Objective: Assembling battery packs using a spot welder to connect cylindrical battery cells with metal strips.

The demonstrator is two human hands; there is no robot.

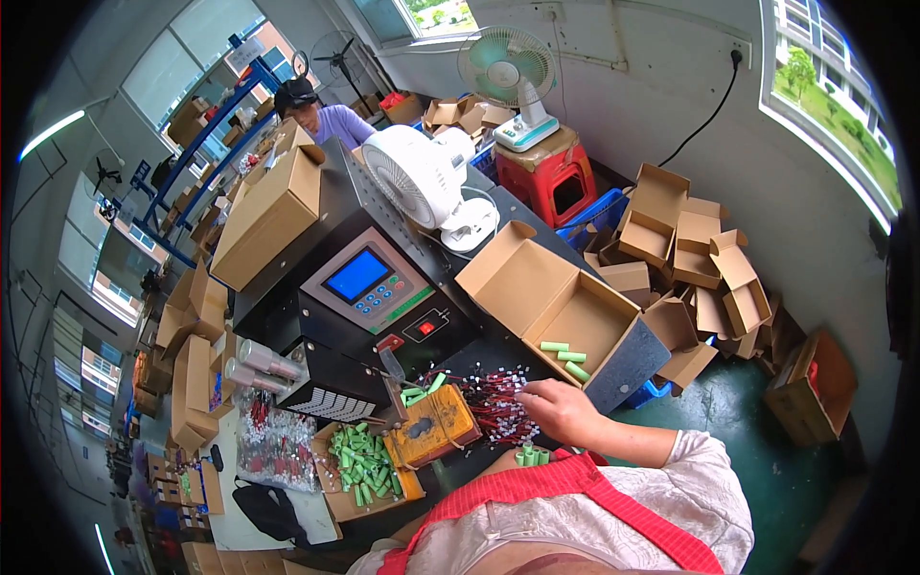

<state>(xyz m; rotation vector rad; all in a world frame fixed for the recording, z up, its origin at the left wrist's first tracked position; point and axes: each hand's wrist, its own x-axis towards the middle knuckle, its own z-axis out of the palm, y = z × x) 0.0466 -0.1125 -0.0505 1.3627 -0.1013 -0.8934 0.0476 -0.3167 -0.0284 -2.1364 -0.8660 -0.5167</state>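
My right hand (558,412) is at the right edge of a pile of red and black wires with white connectors (491,407). Its fingers are curled together; what lies between them is too small to tell. Low in front of my body, my left hand (502,464) is partly hidden by the red apron strap, with several green cylinders (532,456) held upright in it. Left of the wires is a worn yellow block-like fixture (433,427), with green cylinders (422,391) behind it. A cardboard box of many green cylinders (362,465) stands farther left.
Behind the wires is a black machine with a blue screen (362,275). An open cardboard box (537,297) holds a few green cylinders. A white fan (407,177) stands beyond. Empty boxes (671,230) are heaped right; a bag of wires (278,446) lies left. Another person (335,120) sits behind the machine.
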